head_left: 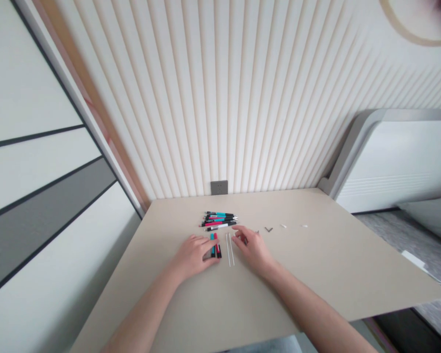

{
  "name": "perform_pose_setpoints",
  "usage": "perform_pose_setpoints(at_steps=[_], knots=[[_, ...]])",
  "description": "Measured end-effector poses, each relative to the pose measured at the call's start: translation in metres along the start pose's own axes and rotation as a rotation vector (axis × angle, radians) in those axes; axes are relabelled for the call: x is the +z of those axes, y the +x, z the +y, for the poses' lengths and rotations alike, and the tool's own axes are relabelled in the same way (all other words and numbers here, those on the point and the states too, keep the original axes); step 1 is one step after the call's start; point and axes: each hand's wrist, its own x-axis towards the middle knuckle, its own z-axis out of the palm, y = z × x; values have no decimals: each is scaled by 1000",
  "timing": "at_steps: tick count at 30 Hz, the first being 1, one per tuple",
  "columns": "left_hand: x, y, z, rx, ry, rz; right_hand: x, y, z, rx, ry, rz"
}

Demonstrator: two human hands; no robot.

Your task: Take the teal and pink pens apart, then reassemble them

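My left hand (194,255) rests on the table with thumb and fingers apart. A blue pen barrel (212,237) and a red pen barrel (216,236), both with black ends, lie side by side at its fingertips, partly covered by the index finger. Two thin white sticks (229,250) lie lengthwise between my hands. My right hand (253,247) is just right of them, thumb and index finger spread, seemingly holding nothing; its other fingers are partly hidden. Beyond both hands lies a pile of several pens (220,219) in blue, red, black and white.
Small dark pieces (268,229) and small white pieces (283,226) lie on the beige table (316,274) to the right. A dark wall socket (219,187) is behind the table. White cabinet doors (33,235) stand left, a bed headboard (393,157) right.
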Motion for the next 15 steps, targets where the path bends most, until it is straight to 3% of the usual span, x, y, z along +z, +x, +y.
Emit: perform_pose_setpoints(at_steps=[15], knots=[[10,-1,-5,36,-5,5,3,-1,-2,-49,-35,-29]])
